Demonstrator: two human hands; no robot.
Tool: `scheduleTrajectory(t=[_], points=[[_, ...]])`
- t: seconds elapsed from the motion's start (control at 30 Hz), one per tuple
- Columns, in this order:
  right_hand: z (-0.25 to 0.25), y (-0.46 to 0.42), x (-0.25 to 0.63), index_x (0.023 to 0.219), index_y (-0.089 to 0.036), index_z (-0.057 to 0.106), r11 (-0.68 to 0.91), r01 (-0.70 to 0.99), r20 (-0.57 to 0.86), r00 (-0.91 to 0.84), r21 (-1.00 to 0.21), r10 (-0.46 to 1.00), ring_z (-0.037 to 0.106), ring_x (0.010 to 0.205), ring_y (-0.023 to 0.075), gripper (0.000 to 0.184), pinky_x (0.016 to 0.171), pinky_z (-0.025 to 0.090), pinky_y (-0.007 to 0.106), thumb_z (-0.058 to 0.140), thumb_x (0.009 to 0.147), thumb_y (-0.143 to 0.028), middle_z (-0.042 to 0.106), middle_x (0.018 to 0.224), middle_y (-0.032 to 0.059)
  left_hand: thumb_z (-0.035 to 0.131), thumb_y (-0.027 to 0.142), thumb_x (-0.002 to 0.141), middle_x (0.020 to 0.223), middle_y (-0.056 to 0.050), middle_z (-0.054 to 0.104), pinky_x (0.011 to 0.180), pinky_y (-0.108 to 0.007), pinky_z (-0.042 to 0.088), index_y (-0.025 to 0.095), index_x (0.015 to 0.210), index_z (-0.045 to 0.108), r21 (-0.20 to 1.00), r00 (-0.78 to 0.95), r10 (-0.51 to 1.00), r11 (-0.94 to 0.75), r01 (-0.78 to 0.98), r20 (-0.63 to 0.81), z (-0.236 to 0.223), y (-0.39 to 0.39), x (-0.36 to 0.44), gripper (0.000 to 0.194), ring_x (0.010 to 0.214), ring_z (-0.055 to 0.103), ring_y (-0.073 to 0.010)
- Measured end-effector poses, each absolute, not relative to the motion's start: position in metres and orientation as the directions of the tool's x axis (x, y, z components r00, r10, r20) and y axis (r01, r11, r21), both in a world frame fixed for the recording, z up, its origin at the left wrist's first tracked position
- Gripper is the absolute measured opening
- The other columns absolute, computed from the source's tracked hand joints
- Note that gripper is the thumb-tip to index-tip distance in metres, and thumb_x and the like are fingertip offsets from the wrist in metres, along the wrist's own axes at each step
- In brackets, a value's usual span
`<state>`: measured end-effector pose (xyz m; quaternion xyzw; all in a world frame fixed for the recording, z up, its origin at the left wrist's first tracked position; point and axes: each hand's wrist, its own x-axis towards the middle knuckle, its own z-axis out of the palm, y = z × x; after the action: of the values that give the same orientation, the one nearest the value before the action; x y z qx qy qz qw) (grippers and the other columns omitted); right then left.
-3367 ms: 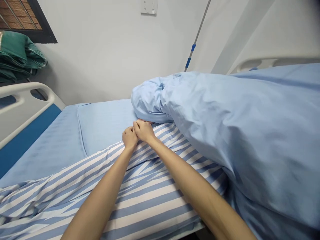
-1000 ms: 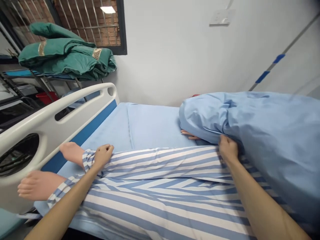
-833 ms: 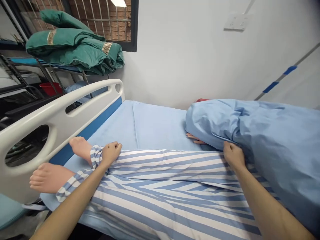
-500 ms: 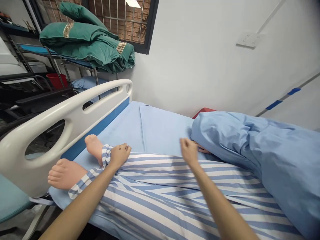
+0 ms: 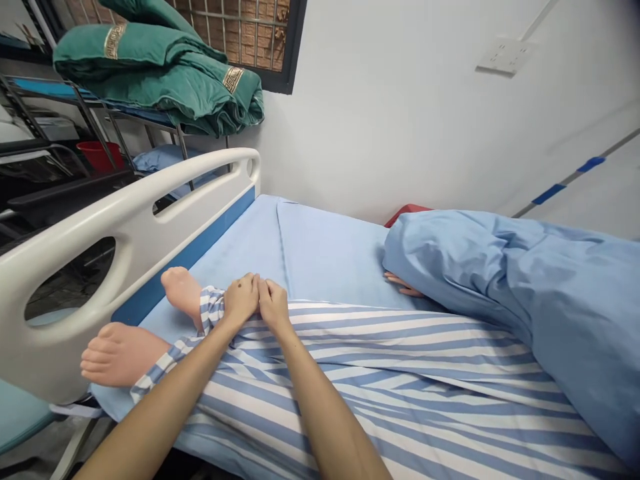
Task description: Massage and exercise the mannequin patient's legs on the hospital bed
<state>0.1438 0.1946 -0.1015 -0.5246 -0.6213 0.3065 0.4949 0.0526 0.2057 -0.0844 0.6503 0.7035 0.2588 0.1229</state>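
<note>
My left hand [image 5: 241, 300] and my right hand [image 5: 274, 309] lie side by side, touching, both closed on the striped pyjama trousers [image 5: 400, 353] of a figure on the bed. The blue-and-white fabric bunches under my fingers. Just left of my left hand, a cuff [image 5: 210, 308] ends at a bare manikin foot [image 5: 183, 293], and a second foot [image 5: 123, 355] lies nearer the rail. A blue quilt [image 5: 520, 280] covers the upper body, hiding it, with a manikin hand [image 5: 403, 284] showing under its edge.
A white bed side rail [image 5: 125, 227] runs along the left, with a blue-sheeted mattress [image 5: 327, 257] beyond the feet. Past the rail stands a metal rack holding folded green blankets [image 5: 155, 80], with a red bucket [image 5: 97, 155] below. A red item [image 5: 406, 215] sits behind the quilt.
My right hand has come down from above the trousers and moved left to join my left hand. Earlier it gripped the quilt's edge. The view has shifted slightly.
</note>
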Motion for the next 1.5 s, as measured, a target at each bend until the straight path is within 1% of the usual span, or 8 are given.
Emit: scheduleTrajectory(t=[0.1,0.2,0.47,0.67,0.77,1.03,1.23,1.5], points=[[-0.098,0.198,0.147,0.056,-0.02,0.038,0.259,0.187,0.275,0.069,-0.948,0.959,0.035,0.054,0.0099,0.037,0.051,0.028,0.022,0.031,0.087,-0.04,0.039,0.053,-0.0046,0.031,0.038,0.085,0.052,0.002,0.047,0.054,-0.023,0.031,0.019,0.056,0.043,0.775,-0.206,0.959,-0.023,0.632,0.196,-0.077,0.213,0.071,0.037,0.054,0.045,-0.0111],[-0.098,0.2,0.15,0.056,-0.019,0.037,0.225,0.088,0.234,0.109,-0.97,0.966,0.034,0.053,0.0097,0.036,0.051,0.029,0.022,0.035,0.085,-0.041,0.037,0.053,-0.0049,0.031,0.036,0.085,0.05,0.004,0.039,0.052,-0.022,0.029,0.02,0.054,0.034,0.896,-0.332,0.925,-0.019,0.444,0.185,-0.085,0.213,0.086,0.034,0.052,0.039,-0.0099],[-0.103,0.202,0.152,0.057,-0.02,0.037,0.194,0.069,0.201,0.115,-0.979,0.973,0.035,0.053,0.0099,0.036,0.05,0.03,0.023,0.036,0.085,-0.043,0.038,0.053,-0.0048,0.032,0.031,0.085,0.054,0.003,0.044,0.059,-0.023,0.03,0.021,0.06,0.038,0.846,-0.302,0.923,-0.044,0.532,0.238,-0.104,0.2,0.092,0.027,0.056,0.042,-0.0112],[-0.086,0.196,0.169,0.057,-0.02,0.039,0.258,0.504,0.309,0.019,-0.824,0.951,0.034,0.049,0.0105,0.035,0.052,0.026,0.024,0.035,0.086,-0.039,0.04,0.05,-0.004,0.031,0.034,0.087,0.057,0.001,0.052,0.059,-0.023,0.029,0.021,0.064,0.044,0.776,-0.251,0.948,0.008,0.631,0.194,-0.098,0.197,0.094,0.03,0.057,0.046,-0.0118],[-0.086,0.194,0.18,0.058,-0.02,0.04,0.297,0.59,0.334,-0.048,-0.751,0.941,0.034,0.048,0.0103,0.035,0.053,0.024,0.025,0.034,0.087,-0.038,0.04,0.049,-0.0043,0.032,0.035,0.087,0.058,0.001,0.054,0.058,-0.024,0.027,0.021,0.065,0.047,0.741,-0.238,0.952,0.019,0.671,0.191,-0.1,0.197,0.096,0.031,0.057,0.047,-0.0118],[-0.098,0.2,0.189,0.055,-0.019,0.036,0.224,0.336,0.271,0.099,-0.915,0.957,0.033,0.05,0.0097,0.039,0.05,0.027,0.023,0.035,0.086,-0.042,0.035,0.049,-0.0051,0.034,0.033,0.085,0.057,0.003,0.051,0.059,-0.023,0.028,0.021,0.063,0.044,0.762,-0.222,0.962,0.024,0.647,0.159,-0.094,0.2,0.102,0.027,0.059,0.046,-0.0116],[-0.093,0.201,0.195,0.061,-0.017,0.046,0.199,0.09,0.211,0.162,-0.976,0.964,0.042,0.057,0.0116,0.037,0.054,0.034,0.024,0.036,0.084,-0.045,0.049,0.058,-0.0011,0.036,0.031,0.082,0.058,0.004,0.047,0.058,-0.021,0.031,0.021,0.061,0.036,0.896,-0.268,0.954,0.001,0.444,0.132,-0.077,0.206,0.129,0.024,0.059,0.045,-0.0101],[-0.095,0.202,0.195,0.054,-0.02,0.033,0.18,0.059,0.188,0.214,-0.982,0.958,0.032,0.05,0.0093,0.038,0.048,0.029,0.023,0.039,0.082,-0.045,0.034,0.05,-0.0052,0.033,0.032,0.084,0.054,0.004,0.044,0.058,-0.022,0.03,0.021,0.059,0.037,0.86,-0.255,0.951,-0.022,0.51,0.176,-0.097,0.2,0.137,0.027,0.056,0.04,-0.0108]])
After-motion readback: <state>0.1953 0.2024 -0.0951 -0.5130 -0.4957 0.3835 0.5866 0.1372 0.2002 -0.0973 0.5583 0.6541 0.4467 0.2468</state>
